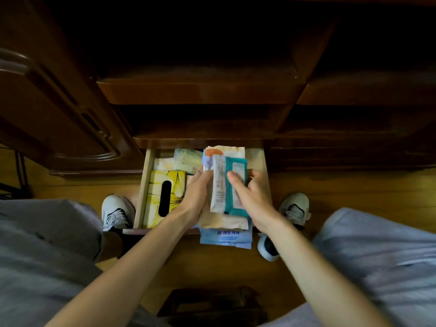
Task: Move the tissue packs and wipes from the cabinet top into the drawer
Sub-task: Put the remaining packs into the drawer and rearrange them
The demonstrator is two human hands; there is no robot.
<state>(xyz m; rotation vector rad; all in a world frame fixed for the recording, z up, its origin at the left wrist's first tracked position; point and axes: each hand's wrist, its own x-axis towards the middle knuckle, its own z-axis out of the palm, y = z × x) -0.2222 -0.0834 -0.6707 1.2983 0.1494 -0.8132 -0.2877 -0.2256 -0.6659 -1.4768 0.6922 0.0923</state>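
The bottom drawer (144, 182) of a dark wooden cabinet is pulled out below me. Both hands hold one stack of packs over its right half. My left hand (197, 197) grips the stack's left edge. My right hand (252, 197) grips its right side, thumb on top. On top lie a white wipes pack (218, 185) and a teal wipes pack (236, 171). Under them are a beige tissue pack (224, 221) and a light blue wipes pack (225, 238) that sticks out over the drawer's front. A yellow tissue box (160, 185) and a pale green pack (186, 159) lie in the drawer's left half.
Closed dark drawers (200, 93) overhang the open one from above. A carved cabinet door (59, 114) stands to the left. My two white shoes (116, 211) (295, 208) flank the drawer on a wooden floor. My grey-trousered knees fill the lower corners.
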